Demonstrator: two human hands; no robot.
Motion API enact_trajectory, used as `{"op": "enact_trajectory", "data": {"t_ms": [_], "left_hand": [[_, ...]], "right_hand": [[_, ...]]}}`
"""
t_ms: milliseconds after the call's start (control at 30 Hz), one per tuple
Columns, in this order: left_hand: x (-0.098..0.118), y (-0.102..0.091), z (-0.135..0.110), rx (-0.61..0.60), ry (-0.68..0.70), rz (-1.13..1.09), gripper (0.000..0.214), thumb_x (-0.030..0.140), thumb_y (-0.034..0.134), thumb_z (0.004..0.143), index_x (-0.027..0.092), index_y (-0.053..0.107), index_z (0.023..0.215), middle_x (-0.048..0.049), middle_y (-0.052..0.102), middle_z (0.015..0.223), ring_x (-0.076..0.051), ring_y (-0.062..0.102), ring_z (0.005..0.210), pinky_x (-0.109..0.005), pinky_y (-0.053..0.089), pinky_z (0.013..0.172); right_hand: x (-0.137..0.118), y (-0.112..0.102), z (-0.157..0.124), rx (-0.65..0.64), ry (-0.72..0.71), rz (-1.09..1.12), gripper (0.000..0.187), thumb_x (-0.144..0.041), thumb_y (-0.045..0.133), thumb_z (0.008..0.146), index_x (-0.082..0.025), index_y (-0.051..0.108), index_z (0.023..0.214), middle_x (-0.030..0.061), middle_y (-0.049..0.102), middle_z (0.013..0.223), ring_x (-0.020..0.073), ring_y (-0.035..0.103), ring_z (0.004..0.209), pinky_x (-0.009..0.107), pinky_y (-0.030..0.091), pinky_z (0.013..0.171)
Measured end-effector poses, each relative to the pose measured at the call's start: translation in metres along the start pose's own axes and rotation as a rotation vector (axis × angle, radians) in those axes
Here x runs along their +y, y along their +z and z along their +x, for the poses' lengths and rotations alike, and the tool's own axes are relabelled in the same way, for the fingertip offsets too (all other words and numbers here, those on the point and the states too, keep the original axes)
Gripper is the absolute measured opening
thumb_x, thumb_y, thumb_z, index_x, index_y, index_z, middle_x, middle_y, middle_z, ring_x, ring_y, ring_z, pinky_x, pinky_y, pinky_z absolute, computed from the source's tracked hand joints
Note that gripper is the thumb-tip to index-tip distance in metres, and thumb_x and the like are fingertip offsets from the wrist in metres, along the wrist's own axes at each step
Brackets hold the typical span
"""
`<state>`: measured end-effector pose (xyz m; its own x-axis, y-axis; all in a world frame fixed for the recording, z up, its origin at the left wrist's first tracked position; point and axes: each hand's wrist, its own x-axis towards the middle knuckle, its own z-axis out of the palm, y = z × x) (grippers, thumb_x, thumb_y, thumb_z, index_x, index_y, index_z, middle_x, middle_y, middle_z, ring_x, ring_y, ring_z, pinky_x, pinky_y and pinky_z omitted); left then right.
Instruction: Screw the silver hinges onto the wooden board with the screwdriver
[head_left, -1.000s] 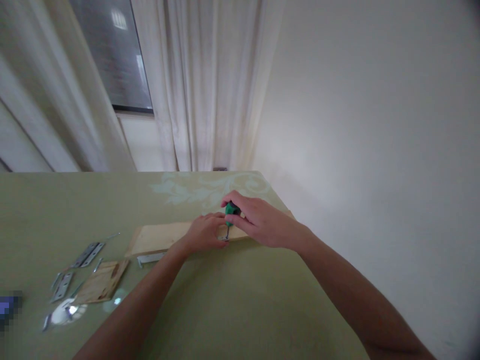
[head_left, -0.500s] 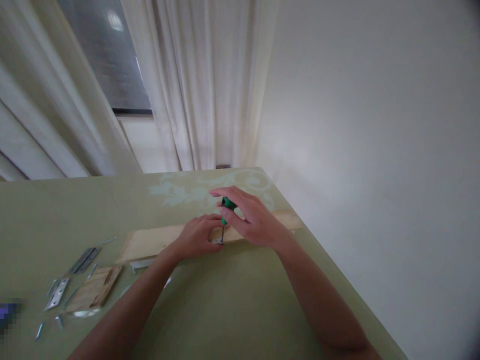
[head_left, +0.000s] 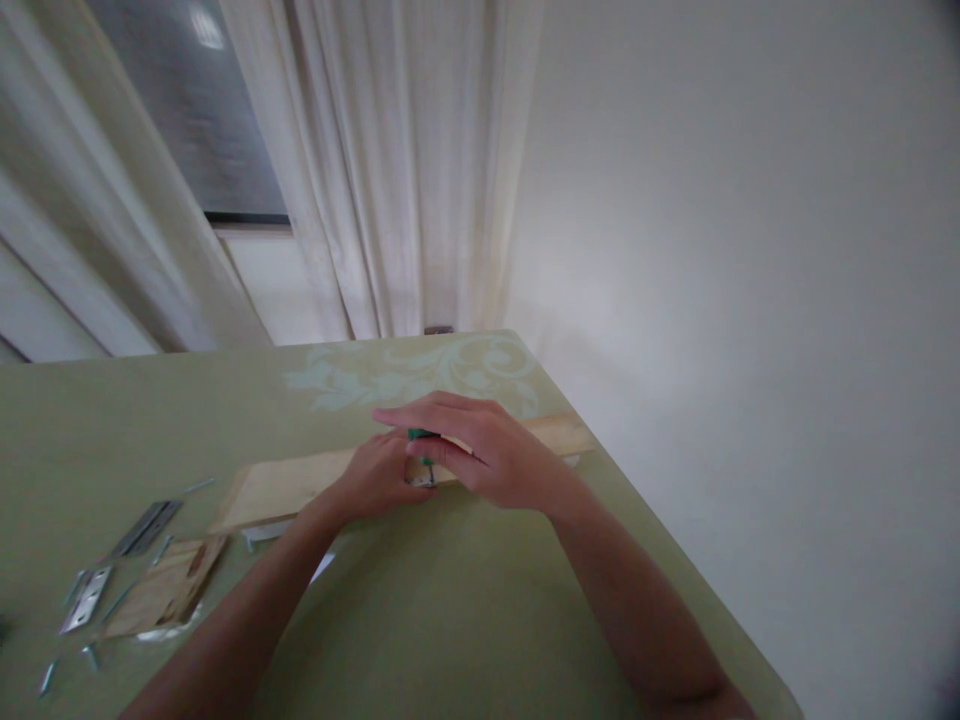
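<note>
A long pale wooden plank (head_left: 285, 487) lies across the green table (head_left: 420, 610). My right hand (head_left: 480, 455) is closed round a green-handled screwdriver (head_left: 421, 437), held upright with its tip down at the plank's near edge. My left hand (head_left: 379, 475) rests on the plank beside the tip, fingers pinched on a small metal piece that I cannot make out. The screwdriver's shaft is mostly hidden by my fingers.
Metal hinges (head_left: 142, 527) and loose screws (head_left: 90, 655) lie at the left, beside a small wooden block (head_left: 161, 597). The table's right edge runs close to the plank's far end. Curtains and a window stand behind the table.
The view shifted, so everything sits lower and further left. My right hand turned on the screwdriver handle, fingers stretching further over it. My left hand stayed at the tip.
</note>
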<state>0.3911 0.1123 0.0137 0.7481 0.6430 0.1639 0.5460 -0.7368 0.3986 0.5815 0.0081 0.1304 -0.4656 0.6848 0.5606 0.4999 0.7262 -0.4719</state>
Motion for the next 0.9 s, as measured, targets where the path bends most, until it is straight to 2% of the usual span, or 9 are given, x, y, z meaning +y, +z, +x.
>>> {"op": "enact_trajectory", "data": {"t_ms": [167, 300, 400, 467, 567, 667, 767, 833, 900], "left_hand": [[0.002, -0.003, 0.003, -0.034, 0.043, 0.007, 0.048, 0.034, 0.081, 0.077, 0.022, 0.077, 0.124, -0.01, 0.078, 0.124, -0.034, 0.072, 0.11, -0.042, 0.055, 0.097], [0.003, -0.005, 0.004, -0.045, 0.039, 0.006, 0.046, 0.038, 0.081, 0.079, 0.024, 0.078, 0.123, -0.0098, 0.079, 0.123, -0.034, 0.073, 0.11, -0.043, 0.055, 0.098], [0.003, -0.005, 0.004, -0.034, 0.059, 0.013, 0.047, 0.034, 0.082, 0.077, 0.025, 0.078, 0.123, -0.0085, 0.078, 0.125, -0.033, 0.072, 0.113, -0.041, 0.054, 0.101], [0.003, -0.003, 0.003, -0.026, 0.054, 0.018, 0.044, 0.033, 0.082, 0.076, 0.025, 0.079, 0.119, -0.0082, 0.079, 0.12, -0.033, 0.072, 0.111, -0.04, 0.055, 0.098], [0.003, -0.001, 0.002, -0.002, 0.041, 0.01, 0.04, 0.034, 0.08, 0.078, 0.021, 0.077, 0.116, -0.0093, 0.078, 0.116, -0.033, 0.072, 0.106, -0.039, 0.056, 0.09], [0.003, 0.001, 0.002, 0.007, 0.029, -0.006, 0.035, 0.034, 0.078, 0.08, 0.02, 0.076, 0.112, -0.009, 0.078, 0.113, -0.031, 0.072, 0.104, -0.038, 0.056, 0.088], [0.002, 0.0, 0.002, -0.013, 0.05, 0.008, 0.037, 0.037, 0.079, 0.08, 0.024, 0.078, 0.114, -0.008, 0.078, 0.112, -0.032, 0.073, 0.107, -0.04, 0.056, 0.094], [0.002, 0.0, 0.003, -0.012, 0.056, 0.026, 0.043, 0.038, 0.081, 0.078, 0.026, 0.078, 0.119, -0.0079, 0.078, 0.114, -0.032, 0.072, 0.109, -0.042, 0.055, 0.098], [0.002, -0.001, 0.003, -0.01, 0.057, 0.025, 0.047, 0.036, 0.083, 0.076, 0.026, 0.077, 0.122, -0.0076, 0.078, 0.115, -0.032, 0.072, 0.109, -0.042, 0.055, 0.099]], "right_hand": [[0.017, 0.019, 0.002, 0.425, 0.146, -0.335, 0.031, -0.044, 0.07, 0.103, -0.018, 0.082, 0.114, 0.006, 0.07, 0.091, 0.0186, 0.067, 0.087, 0.03, 0.055, 0.083], [0.009, 0.007, 0.0, 0.221, 0.166, -0.23, 0.05, -0.037, 0.063, 0.108, -0.021, 0.059, 0.154, 0.0103, 0.074, 0.123, 0.0215, 0.069, 0.111, 0.035, 0.055, 0.099], [0.009, -0.003, -0.002, 0.076, 0.098, -0.032, 0.048, -0.026, 0.055, 0.111, -0.026, 0.053, 0.159, 0.0072, 0.074, 0.135, 0.0182, 0.069, 0.12, 0.035, 0.053, 0.108], [0.013, 0.004, -0.001, 0.132, 0.073, -0.067, 0.038, -0.031, 0.061, 0.109, -0.026, 0.067, 0.146, 0.0052, 0.077, 0.117, 0.0177, 0.07, 0.109, 0.032, 0.055, 0.101], [0.016, 0.02, 0.002, 0.359, 0.091, -0.285, 0.028, -0.042, 0.069, 0.104, -0.022, 0.081, 0.12, 0.0058, 0.071, 0.092, 0.0196, 0.066, 0.089, 0.032, 0.056, 0.085], [0.008, 0.019, 0.003, 0.255, 0.067, -0.282, 0.034, -0.037, 0.067, 0.105, -0.022, 0.074, 0.134, 0.0108, 0.074, 0.118, 0.0231, 0.068, 0.113, 0.036, 0.055, 0.101], [0.002, 0.004, 0.0, 0.059, 0.015, -0.047, 0.046, -0.023, 0.056, 0.109, -0.027, 0.058, 0.155, 0.0079, 0.069, 0.145, 0.0192, 0.063, 0.133, 0.036, 0.05, 0.114], [0.008, 0.002, -0.002, 0.07, 0.01, -0.035, 0.043, -0.026, 0.057, 0.11, -0.029, 0.061, 0.153, 0.0053, 0.075, 0.126, 0.0163, 0.07, 0.115, 0.031, 0.055, 0.102], [0.017, 0.009, -0.004, 0.245, 0.049, -0.208, 0.035, -0.037, 0.064, 0.108, -0.027, 0.073, 0.141, 0.0039, 0.071, 0.098, 0.0162, 0.067, 0.089, 0.029, 0.057, 0.085]]}}
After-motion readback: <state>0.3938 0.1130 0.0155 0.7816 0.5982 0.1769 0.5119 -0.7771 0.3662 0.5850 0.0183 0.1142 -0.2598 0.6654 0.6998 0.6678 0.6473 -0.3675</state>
